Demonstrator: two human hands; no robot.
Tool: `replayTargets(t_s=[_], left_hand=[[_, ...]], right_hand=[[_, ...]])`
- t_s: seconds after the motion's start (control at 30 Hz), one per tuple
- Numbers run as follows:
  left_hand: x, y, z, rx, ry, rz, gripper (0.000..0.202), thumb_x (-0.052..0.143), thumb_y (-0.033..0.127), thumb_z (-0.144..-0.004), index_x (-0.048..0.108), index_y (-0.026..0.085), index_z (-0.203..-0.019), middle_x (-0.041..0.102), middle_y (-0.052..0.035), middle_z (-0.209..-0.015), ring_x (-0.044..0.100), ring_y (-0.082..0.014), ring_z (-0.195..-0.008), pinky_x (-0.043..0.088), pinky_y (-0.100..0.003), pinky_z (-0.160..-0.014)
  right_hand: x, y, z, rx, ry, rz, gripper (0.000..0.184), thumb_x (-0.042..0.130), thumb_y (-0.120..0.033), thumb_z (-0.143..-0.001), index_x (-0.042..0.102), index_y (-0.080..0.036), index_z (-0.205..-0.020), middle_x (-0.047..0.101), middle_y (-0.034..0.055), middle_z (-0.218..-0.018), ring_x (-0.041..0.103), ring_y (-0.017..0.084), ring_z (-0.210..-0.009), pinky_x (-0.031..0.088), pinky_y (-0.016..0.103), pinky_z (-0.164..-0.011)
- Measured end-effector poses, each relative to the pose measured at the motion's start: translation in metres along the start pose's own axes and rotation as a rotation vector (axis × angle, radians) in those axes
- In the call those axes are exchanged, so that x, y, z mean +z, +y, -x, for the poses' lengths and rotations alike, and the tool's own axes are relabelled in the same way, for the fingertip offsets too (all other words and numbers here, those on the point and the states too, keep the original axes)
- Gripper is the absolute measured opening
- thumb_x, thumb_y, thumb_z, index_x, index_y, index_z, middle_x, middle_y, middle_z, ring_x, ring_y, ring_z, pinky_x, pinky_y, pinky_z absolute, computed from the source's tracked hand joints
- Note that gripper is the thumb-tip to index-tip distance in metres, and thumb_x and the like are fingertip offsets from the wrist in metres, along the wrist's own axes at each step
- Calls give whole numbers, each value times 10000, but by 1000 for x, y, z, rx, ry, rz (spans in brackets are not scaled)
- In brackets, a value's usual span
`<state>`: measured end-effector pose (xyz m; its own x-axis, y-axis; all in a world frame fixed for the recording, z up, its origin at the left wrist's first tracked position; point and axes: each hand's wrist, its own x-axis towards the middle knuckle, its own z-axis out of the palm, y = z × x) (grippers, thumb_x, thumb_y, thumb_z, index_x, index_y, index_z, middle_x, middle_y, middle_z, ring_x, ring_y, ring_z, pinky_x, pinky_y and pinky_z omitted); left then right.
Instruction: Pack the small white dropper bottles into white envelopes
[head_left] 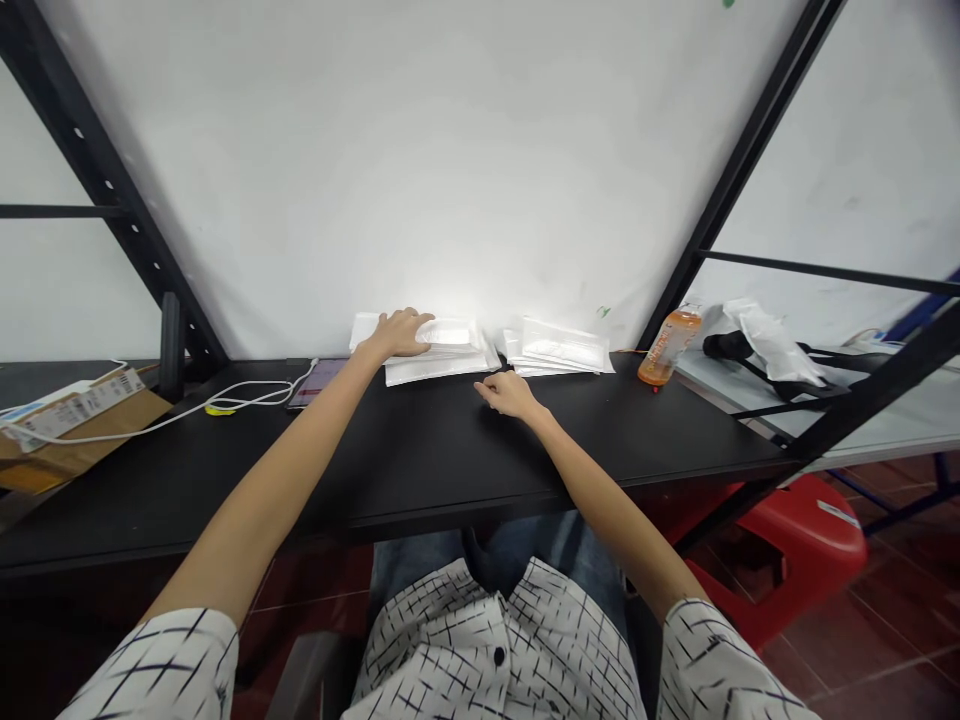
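Note:
My left hand (401, 333) lies flat on top of a loose stack of white plastic packets (442, 362), its fingers pointing right. A second stack of similar packets (559, 350) sits just to the right, against the white wall. My right hand (510, 395) rests palm down on the black tabletop (405, 450), close to the front of the packets. It holds nothing.
A phone (316, 382) with a white cable lies left of the packets, and a cardboard parcel (75, 425) sits at the far left. An orange drink bottle (667, 348) stands at the right. Black metal shelf uprights flank the desk, and a red plastic stool (780, 550) stands below right.

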<state>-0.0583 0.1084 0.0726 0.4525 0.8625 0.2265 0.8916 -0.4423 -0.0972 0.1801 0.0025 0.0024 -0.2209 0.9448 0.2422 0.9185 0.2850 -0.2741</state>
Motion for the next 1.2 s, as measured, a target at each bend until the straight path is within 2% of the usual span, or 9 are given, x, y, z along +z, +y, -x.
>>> replayTargets(t_s=[0.1,0.17,0.27,0.37,0.5,0.6,0.7,0.87,1.2], left_hand=[[10,-3,-1,-19,-20,36,628,421,431,-939,398,241,-1538,439,-153,-1555,437,-346,-1381,328,-534,-1108],[15,-4,-2,-26,-22,50,630,375,497,-965,400,230,-1535,427,-148,-1571,409,-341,-1408,292,-546,-1137],[20,-3,-8,-47,-23,43,703,401,628,-940,412,228,-1518,434,-161,-1564,396,-375,-1413,223,-617,-1151],[24,5,-15,-102,24,76,768,437,669,-914,378,193,-1514,500,-204,-1493,444,-409,-1360,210,-679,-1122],[30,20,-22,-105,168,116,595,410,497,-964,457,105,-1409,619,-214,-1300,537,-374,-1243,239,-638,-1124],[34,30,-23,-43,336,67,411,420,317,-954,574,116,-1279,605,-206,-1286,498,-349,-1272,190,-582,-1163],[39,37,-22,-66,437,48,337,389,242,-964,646,155,-1164,592,-196,-1289,466,-355,-1281,236,-575,-1120],[48,36,-17,-121,363,28,374,344,215,-975,652,180,-1186,619,-199,-1252,506,-362,-1218,338,-568,-1011],[57,19,-25,-57,251,44,508,360,300,-962,510,188,-1435,536,-180,-1450,436,-350,-1361,256,-574,-1119]], right_hand=[[0,1,0,-2,-4,20,440,478,-346,-1025,666,-185,-661,697,37,-655,660,166,-708,381,245,-650],[1,2,-1,-3,-4,33,438,479,-353,-1026,676,-186,-672,704,41,-671,660,169,-720,379,246,-651],[1,2,-2,-7,-4,47,432,482,-361,-1023,696,-189,-689,711,44,-689,664,177,-745,382,249,-662],[0,1,-2,-12,-5,54,424,479,-360,-1024,716,-188,-717,715,44,-697,666,180,-752,389,249,-668],[-2,0,0,-18,-9,63,418,476,-356,-1027,725,-181,-741,718,47,-701,666,177,-740,393,245,-662],[-4,0,2,-21,-9,69,417,476,-354,-1027,725,-176,-744,717,49,-699,665,175,-733,397,243,-664],[-4,1,2,-16,-10,83,415,476,-358,-1026,730,-176,-754,718,52,-706,666,180,-744,397,248,-671],[-3,0,1,-7,-23,98,408,467,-354,-1028,731,-176,-773,716,54,-708,657,181,-738,382,253,-653],[-3,1,1,-14,-24,98,395,477,-344,-1026,745,-175,-789,715,62,-705,654,193,-749,380,263,-664]])
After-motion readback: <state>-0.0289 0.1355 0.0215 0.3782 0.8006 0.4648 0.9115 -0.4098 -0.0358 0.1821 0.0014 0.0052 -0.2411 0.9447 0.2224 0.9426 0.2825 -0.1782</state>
